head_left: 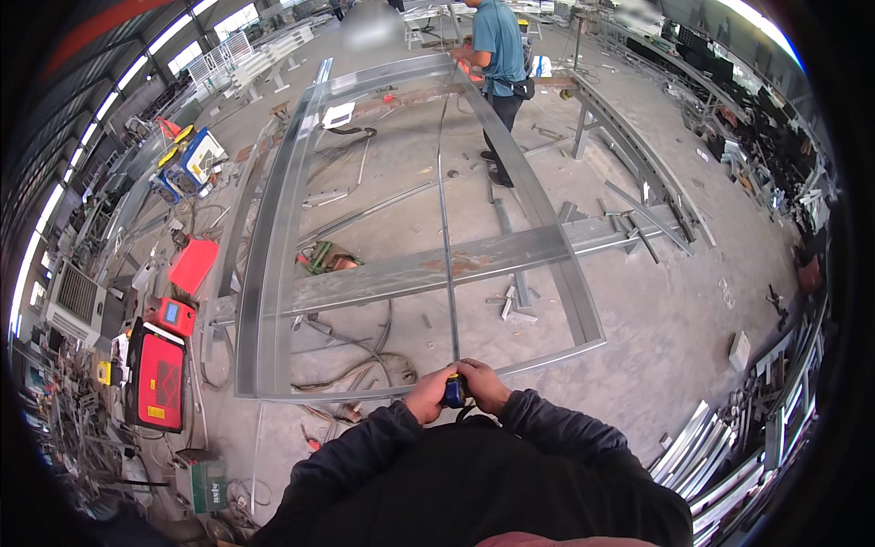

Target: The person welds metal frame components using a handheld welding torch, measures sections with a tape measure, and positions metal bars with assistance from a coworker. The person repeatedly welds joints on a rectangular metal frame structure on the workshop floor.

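At the near edge of a large rectangular metal frame [585, 305], my left hand [425, 397] is closed around a blue and black tape measure [453, 392]. My right hand [485, 387] grips it from the other side, thumb and fingers close to where the blade leaves the case. The pulled-out blade [447, 235] runs lengthwise over the frame toward its far bar. Near that far end stands a person in a teal shirt [498, 50], one hand by the frame's far corner; whether it holds the blade's tip I cannot tell.
A broad steel beam [401, 273] crosses beneath the frame. Red-cased equipment [161, 378] and a blue-and-yellow machine [190, 162] stand at left. Cables and metal offcuts lie on the floor. Steel profiles [697, 447] are stacked at lower right.
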### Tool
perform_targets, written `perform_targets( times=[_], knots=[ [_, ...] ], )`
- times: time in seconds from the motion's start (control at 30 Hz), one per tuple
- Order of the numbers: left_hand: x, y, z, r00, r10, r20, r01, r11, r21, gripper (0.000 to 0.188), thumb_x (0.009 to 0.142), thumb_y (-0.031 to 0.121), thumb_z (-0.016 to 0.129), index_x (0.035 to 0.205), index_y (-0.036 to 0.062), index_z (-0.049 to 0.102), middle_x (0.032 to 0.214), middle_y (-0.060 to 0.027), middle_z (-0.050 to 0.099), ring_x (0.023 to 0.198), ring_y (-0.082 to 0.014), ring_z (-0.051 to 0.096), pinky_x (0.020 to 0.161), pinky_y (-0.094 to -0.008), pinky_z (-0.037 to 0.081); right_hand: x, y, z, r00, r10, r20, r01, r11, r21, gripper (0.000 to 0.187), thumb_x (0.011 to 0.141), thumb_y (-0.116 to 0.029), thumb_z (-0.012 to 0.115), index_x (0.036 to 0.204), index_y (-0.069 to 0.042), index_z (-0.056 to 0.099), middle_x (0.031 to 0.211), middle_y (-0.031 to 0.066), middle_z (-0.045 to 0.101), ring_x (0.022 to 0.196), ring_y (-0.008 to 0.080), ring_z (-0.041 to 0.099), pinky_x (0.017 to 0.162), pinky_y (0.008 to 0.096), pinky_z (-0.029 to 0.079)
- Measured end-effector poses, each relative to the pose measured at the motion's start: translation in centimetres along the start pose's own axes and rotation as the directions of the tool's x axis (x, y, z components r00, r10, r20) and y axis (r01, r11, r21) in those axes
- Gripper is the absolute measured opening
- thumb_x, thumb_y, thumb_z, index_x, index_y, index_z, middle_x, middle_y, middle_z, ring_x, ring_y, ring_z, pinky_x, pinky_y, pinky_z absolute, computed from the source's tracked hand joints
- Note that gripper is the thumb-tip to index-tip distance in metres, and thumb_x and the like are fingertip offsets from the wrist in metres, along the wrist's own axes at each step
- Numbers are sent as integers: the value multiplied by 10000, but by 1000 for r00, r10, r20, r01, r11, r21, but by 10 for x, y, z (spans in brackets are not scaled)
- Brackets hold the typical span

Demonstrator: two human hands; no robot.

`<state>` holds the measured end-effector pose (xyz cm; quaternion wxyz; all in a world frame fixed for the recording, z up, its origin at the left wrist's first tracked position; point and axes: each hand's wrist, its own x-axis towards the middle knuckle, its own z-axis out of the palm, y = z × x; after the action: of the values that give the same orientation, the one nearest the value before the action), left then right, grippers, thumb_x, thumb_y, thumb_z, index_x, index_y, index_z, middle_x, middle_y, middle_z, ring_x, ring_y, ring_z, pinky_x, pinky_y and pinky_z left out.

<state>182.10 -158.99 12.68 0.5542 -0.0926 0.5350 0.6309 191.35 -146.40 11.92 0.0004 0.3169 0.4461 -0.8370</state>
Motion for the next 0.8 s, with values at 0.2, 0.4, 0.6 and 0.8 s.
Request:
perform_targets(
  times=[0.2, 0.4, 0.6, 0.8],
  knots=[
    [1, -11, 40, 997, -24, 70, 3, 959, 283, 593, 1082, 561, 519, 1297, 27, 662, 1095, -44, 701, 885, -142, 652, 808, -300, 549, -16, 4, -32, 995, 45, -85, -37, 996, 86, 250, 1058, -237, 583, 1165, -24, 658, 990, 66, 688, 899, 158, 674, 801, 308, 549],
    [20, 14, 10, 960, 37, 278, -198, 790, 580, 624, 1111, 585, 412, 1231, 23, 654, 1042, -32, 700, 862, -155, 660, 782, -319, 537, -13, -2, -46, 988, -50, -149, 74, 984, 159, 240, 1070, -205, 565, 1128, 16, 642, 1032, 121, 698, 859, 216, 705, 769, 360, 599],
    [40, 21, -106, 822, 271, 502, -454, -222, 863, 597, 893, 440, 742, 1354, 82, 614, 1289, -179, 666, 1180, -387, 642, 976, -490, 538, -13, -6, -67, 960, -6, -279, 72, 972, 224, 253, 1068, -193, 561, 1132, 34, 652, 1019, 134, 697, 873, 232, 708, 795, 351, 594],
    [34, 16, -133, 871, 176, 458, -400, -287, 871, 503, 863, 329, 739, 1311, 121, 641, 1242, -148, 689, 1137, -388, 660, 951, -519, 547, -13, -10, -65, 930, -21, -368, 89, 982, 168, 265, 1043, -203, 571, 1106, 24, 693, 978, 114, 712, 864, 190, 696, 772, 308, 560]
  ],
)
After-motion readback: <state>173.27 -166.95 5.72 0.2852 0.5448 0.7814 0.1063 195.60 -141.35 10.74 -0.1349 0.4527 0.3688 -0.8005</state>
